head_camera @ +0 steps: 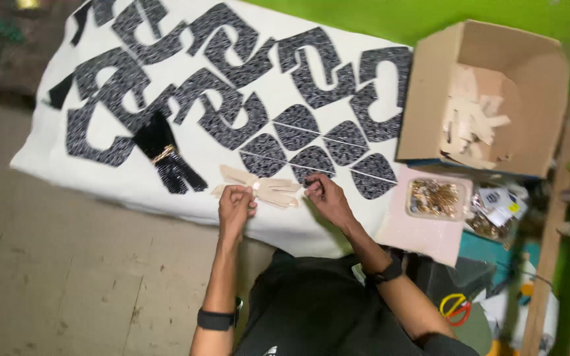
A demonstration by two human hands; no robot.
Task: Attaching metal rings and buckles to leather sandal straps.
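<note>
Both hands pinched on one tan cutout (266, 190) at the white cloth's (133, 188) near edge, left hand (235, 204) and right hand (324, 196) at opposite ends; black patterned pieces (232, 79) already laid out, more tan pieces waiting in cardboard box (430, 92).

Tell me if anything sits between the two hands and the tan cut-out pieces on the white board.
Nothing visible does. The left hand and right hand are already at the tan cut-out pieces, one at each end, on the white board.
</note>
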